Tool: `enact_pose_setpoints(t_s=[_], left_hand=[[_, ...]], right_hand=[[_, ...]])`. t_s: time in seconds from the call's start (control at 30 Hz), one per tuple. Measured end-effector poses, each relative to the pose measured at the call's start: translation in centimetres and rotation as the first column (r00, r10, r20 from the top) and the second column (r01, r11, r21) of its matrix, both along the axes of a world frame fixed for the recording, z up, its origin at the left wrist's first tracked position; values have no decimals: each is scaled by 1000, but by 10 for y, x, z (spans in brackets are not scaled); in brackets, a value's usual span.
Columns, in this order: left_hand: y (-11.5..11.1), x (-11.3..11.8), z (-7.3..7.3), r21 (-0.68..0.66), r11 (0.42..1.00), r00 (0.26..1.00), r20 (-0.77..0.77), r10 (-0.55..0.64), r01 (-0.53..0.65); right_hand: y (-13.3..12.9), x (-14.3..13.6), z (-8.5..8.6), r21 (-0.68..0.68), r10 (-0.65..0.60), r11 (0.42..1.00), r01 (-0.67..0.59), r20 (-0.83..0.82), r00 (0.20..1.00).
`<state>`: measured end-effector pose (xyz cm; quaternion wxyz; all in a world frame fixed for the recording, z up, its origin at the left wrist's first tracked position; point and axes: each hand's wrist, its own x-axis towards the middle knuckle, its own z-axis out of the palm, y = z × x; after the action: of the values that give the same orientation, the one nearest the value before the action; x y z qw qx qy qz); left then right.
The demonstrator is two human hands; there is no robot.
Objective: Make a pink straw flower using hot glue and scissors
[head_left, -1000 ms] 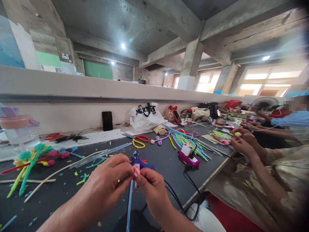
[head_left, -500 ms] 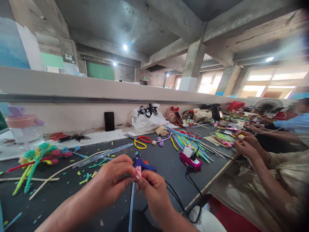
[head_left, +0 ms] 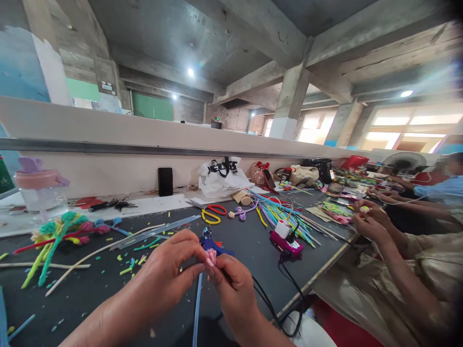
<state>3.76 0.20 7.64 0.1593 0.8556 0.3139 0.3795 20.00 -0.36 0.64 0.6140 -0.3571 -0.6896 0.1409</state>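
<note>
Between my two hands is a small pink fuzzy piece (head_left: 210, 257), shaped like a bunched flower. My left hand (head_left: 177, 267) pinches it from the left with thumb and forefinger. From the other side, the fingertips of my right hand (head_left: 233, 282) are closed on it too. Just behind lies a blue glue gun (head_left: 222, 250), partly hidden by my fingers. A clear glue stick (head_left: 197, 308) runs from it toward me, below my hands.
Scissors (head_left: 211, 217) with red and yellow handles lie beyond the glue gun. Fuzzy flower stems (head_left: 54, 248) and cut scraps spread left. A pink power strip (head_left: 285, 243) with cables is at right, below loose fuzzy stems (head_left: 278, 212). A co-worker's hands (head_left: 369, 224) work farther right.
Both hands keep hold of the pink piece, which has turned slightly and shifted a little to the right. The whole view has moved slightly.
</note>
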Motion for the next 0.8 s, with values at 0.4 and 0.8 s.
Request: enact_pose_setpoints(t_s=[0.4,0.8], left_hand=[[3,0,1,-32,997,998,-16,-66,65],[2,0,-3,-35,999,1000,-3,5,-5]], right_hand=[[-4,-5,5,-337,154,910,-243,-271,950],[-9,-8,3,-298,79,946,-129,-174,982]])
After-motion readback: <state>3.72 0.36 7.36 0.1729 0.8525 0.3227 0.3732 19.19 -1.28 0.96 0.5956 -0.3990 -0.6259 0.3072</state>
